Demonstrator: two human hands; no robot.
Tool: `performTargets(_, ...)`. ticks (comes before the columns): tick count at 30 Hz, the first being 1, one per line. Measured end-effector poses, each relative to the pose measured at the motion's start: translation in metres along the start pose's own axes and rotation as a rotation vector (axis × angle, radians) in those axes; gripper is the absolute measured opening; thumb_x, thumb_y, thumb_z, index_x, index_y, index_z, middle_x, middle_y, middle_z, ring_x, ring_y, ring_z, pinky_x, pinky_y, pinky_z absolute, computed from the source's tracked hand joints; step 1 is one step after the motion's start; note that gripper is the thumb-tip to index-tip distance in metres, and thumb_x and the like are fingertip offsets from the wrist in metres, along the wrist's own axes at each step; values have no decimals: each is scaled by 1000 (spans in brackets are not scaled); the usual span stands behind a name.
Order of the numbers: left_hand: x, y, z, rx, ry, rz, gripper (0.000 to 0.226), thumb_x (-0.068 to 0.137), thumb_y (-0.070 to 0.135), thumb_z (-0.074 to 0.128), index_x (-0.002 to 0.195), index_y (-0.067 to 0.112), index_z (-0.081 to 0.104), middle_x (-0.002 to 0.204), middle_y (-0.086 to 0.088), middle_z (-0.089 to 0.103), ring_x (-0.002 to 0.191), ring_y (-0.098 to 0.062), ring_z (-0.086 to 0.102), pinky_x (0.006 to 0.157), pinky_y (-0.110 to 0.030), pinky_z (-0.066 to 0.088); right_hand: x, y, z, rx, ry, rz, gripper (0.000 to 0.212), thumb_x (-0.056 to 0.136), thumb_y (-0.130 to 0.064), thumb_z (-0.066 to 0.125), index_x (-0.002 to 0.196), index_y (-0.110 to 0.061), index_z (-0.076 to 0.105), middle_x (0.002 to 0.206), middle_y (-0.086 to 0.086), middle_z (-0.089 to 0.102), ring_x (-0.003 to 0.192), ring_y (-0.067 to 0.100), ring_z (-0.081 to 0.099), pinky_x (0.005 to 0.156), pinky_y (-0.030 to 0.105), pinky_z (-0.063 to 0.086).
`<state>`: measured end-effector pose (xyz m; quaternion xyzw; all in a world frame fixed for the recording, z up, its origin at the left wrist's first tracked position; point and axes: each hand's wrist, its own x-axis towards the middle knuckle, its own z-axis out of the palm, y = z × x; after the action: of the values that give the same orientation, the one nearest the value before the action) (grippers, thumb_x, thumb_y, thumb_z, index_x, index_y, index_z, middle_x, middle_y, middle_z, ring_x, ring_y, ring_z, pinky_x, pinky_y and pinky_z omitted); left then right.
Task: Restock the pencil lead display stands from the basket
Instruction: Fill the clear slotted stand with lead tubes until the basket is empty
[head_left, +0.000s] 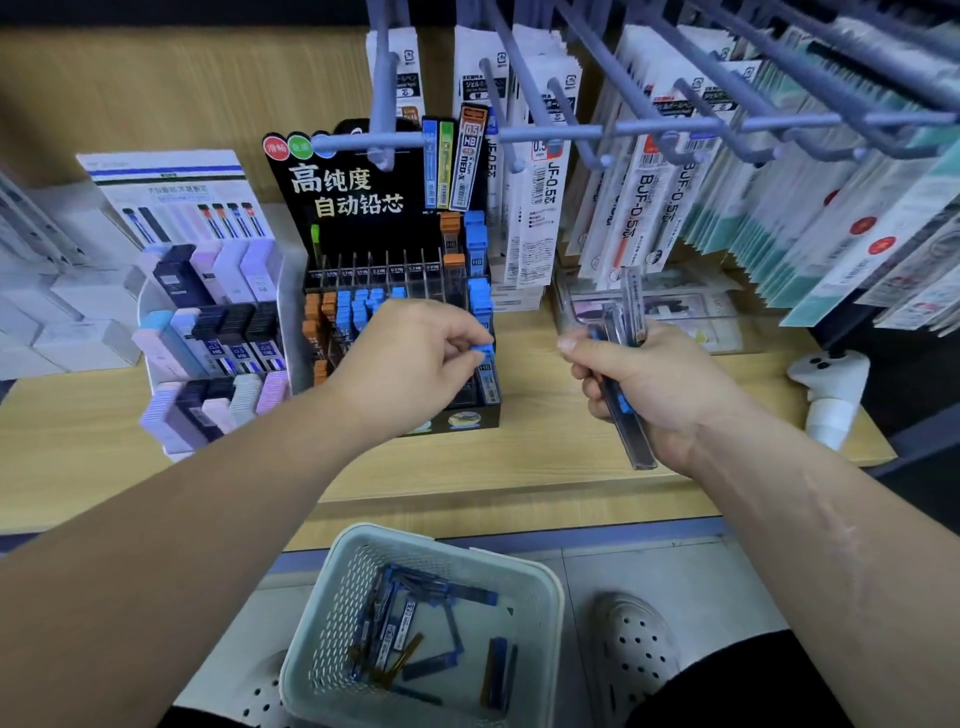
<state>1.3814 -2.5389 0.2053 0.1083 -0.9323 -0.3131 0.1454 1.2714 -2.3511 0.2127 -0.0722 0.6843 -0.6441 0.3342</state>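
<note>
A pale plastic basket (332, 597) with lots of small holes in its walls sits lowest and nearest, on the floor. Thin, flat lead cases (452, 592) lie in a loose pile at its bottom, most of them dark with blue ends. A white shoe (634, 644) with round holes stands just beside the basket.

Above that is the smooth, light wood counter (519, 467). The right hand (660, 384) is over it, its fingers curled round a small bunch of cases (631, 421). These are long, clear and hard, with blue caps, and they poke out above and below the hand.

The left hand (415, 358) reaches over the black display stand (395, 218). Its thumb and fingertips pinch the blue cap of 1 lead case (487, 371). That case stands upright in the front right slot of the stand, right under the fingertips.

The stand is shiny black with rows of narrow slots. Blue and orange caps stick up from many of them. To its left is a curved white stand (150, 312) with soft purple, pink and dark boxes.

Farthest back, flat packs (675, 182) in clear wrap hang from grey metal hooks (571, 132).
</note>
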Motion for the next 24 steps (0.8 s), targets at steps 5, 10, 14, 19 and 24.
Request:
performTargets(5,6,1,3,155,42,117,12,90,10,70,98,12,78,77,14,56,69,13,50,70,-1,34,3,2,-5,2,4,-16,11,88,-11,75,94,-12,67,71,4,59,52,10,51,45,20,42)
performTargets(10,12,-5,1,167,56,165,12,87,5,70,97,7,77,77,4,63,67,-5,55,75,-24,51,2,3,-3,19,-21,-29,9,88,-12,76,92,-12,67,68,2,60,52,11,51,46,21,43)
performTargets(14,12,-9,7,190,50,205,9,84,4,72,91,7,78,79,0,69,68,-9,54,73,-31,55,1,2,0,80,-25,-30,10,91,-16,74,94,-12,65,69,3,59,54,11,51,47,21,43)
performTargets(19,8,-20,26,331,10,226,8,82,11,71,84,12,79,86,0,64,73,-25,64,63,-42,57,0,-1,4,251,-13,-27,17,93,-23,72,85,-16,59,69,3,56,54,12,50,48,22,42)
performTargets(24,9,-14,28,364,-3,180,6,86,18,70,87,15,75,91,1,61,76,-26,63,66,-42,56,1,0,12,362,7,-38,18,94,-21,71,84,-16,57,67,2,53,53,12,49,47,23,41)
